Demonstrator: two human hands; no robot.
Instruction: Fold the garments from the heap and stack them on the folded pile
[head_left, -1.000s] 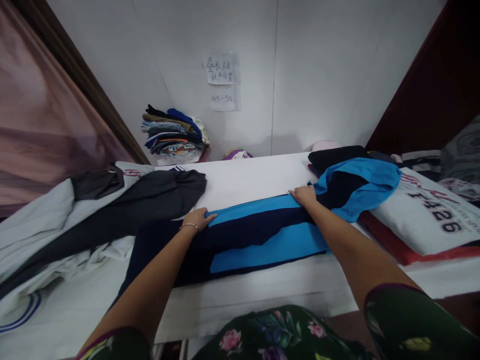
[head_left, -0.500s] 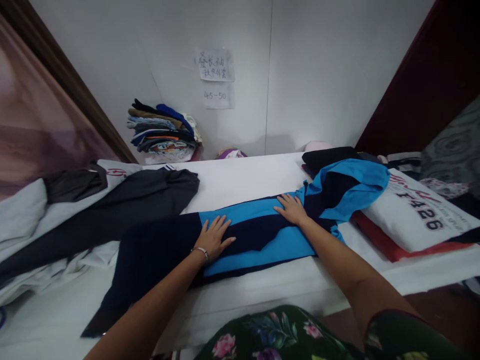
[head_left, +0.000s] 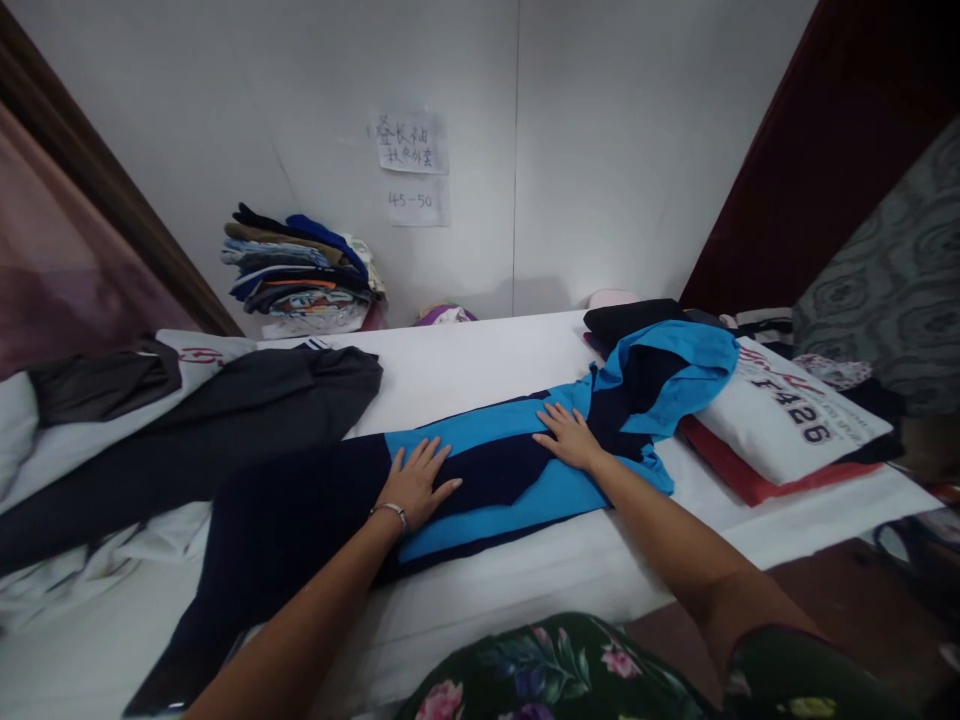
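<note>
Now that far-edge grip's gone, L hand & R hand lie flat, fingers spread, on blue/navy hooded top, prob. smoothing it.
</note>
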